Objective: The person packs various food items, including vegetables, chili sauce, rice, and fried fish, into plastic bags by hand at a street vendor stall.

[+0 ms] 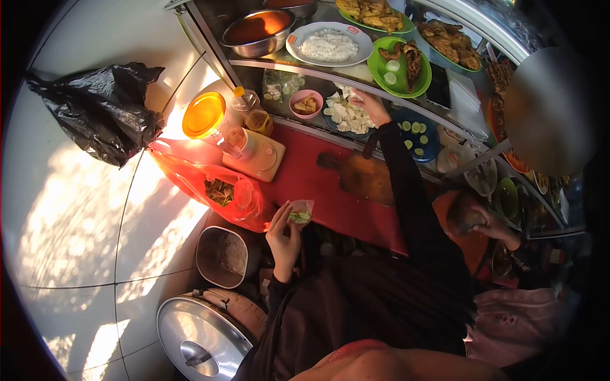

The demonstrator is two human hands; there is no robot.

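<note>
- Small clear bag with green pieces inside: near side of the wooden board, off to its left.
- Your left hand: fingers pinched on the bag, holding it up.
- Your right hand: beyond the board, arm stretched past its right part, fingers in at the edge of the pale cut pieces; whether they grip one, you can't tell from here.
- Dark plate of cucumber slices: beyond the board, to its right.
- Pink bowl: beyond the board, to its left.
- Red tabletop: under the board.
- Blender: left of the board, red plastic bag nearer you.
- Another person's hand: well right of the board, on a dark rounded thing.
</note>
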